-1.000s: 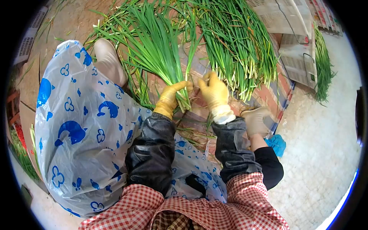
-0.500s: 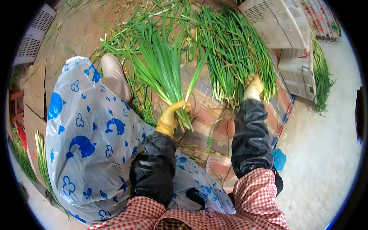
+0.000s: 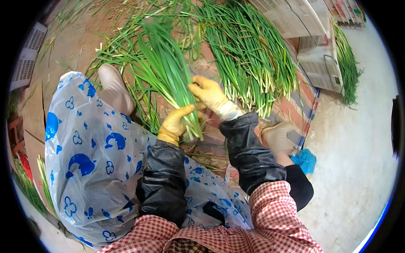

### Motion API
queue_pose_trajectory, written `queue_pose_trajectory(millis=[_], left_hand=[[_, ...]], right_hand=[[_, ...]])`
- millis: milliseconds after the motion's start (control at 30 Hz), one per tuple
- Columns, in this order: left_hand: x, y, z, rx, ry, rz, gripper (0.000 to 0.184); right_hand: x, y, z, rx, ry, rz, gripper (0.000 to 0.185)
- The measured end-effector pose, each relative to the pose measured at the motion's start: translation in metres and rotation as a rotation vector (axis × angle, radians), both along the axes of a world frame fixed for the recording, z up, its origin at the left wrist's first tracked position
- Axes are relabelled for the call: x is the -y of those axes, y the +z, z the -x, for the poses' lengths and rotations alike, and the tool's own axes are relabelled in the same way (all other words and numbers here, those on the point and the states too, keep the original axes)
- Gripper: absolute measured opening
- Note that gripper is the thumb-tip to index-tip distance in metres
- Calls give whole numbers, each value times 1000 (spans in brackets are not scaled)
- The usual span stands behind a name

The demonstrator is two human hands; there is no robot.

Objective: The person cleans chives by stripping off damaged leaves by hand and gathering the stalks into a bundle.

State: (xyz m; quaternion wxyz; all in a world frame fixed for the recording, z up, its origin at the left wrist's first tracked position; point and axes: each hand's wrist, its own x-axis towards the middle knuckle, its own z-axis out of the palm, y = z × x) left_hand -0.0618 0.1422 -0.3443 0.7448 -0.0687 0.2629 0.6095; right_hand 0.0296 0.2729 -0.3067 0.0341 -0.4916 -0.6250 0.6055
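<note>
My left hand [image 3: 176, 122], in a yellow glove, is closed around a bunch of garlic chives [image 3: 168, 71]. Pale stem ends stick out below the fist and green leaves fan away from me. At the right side of this bunch is my yellow-gloved right hand [image 3: 209, 95]. Its fingers reach out to the leaves and stems just above the left fist, and no stalk shows in them. Beyond it to the right lies a large pile of garlic chives [image 3: 253, 59], with its pale ends towards me.
Loose leaves [image 3: 122, 55] litter the striped ground sheet. White crates [image 3: 318, 63] stand at the right, beside more chives [image 3: 346, 63]. A patterned plastic apron [image 3: 97, 168] covers my left leg. My boots [image 3: 114, 90] flank the work area. A blue cloth-like item [image 3: 304, 160] lies at right.
My right hand has left the chive pile and come left to the bunch. My left hand still grips the bunch. The view has shifted slightly, and a boot now shows at right.
</note>
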Motion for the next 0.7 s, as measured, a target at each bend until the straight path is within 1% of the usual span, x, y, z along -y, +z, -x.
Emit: queue_pose_trajectory(millis=[33,67,100,133,167,200,233,300,333,400,433,500,567,633,667,700], left_hand=[[-3,3,6,-88,13,-58,31],[-4,-3,8,-111,55,-73,46],[-4,-9,9,7,177,-88,47],[-8,-17,9,76,288,-115,45],[-11,-22,9,143,400,-139,43],[-13,-18,6,152,482,-15,40],[-12,-23,5,153,482,-7,40],[-5,-41,-3,171,384,57,38],[-2,-49,-8,107,334,94,38],[-4,-50,-15,105,308,68,37],[-4,-50,-19,110,286,39,37],[0,-51,-17,107,213,77,34],[1,-47,-17,112,247,53,34],[7,-58,-23,133,231,59,33],[8,-61,-23,156,217,67,33],[13,-53,-22,149,188,98,33]], right_hand=[[-6,7,-7,-81,-44,104,31],[-13,9,-23,-94,-179,-34,33],[-28,-19,-54,69,-315,-274,32],[-34,-8,-79,526,-293,-559,28],[-39,-15,-112,770,-241,-665,30],[-43,-25,-137,1069,-183,-576,36],[-41,-31,-154,1223,-125,-446,42],[-29,-44,-174,1225,81,-424,42],[-30,-48,-179,1226,78,-421,42],[-27,-47,-173,1234,206,-485,39],[-26,-43,-172,1234,205,-482,39],[-21,10,-137,586,-52,-164,34],[-3,90,-93,7,-325,-67,36],[6,73,-94,82,-334,-115,37],[13,23,-104,426,-68,-375,38],[17,-4,-103,762,208,-637,39]])
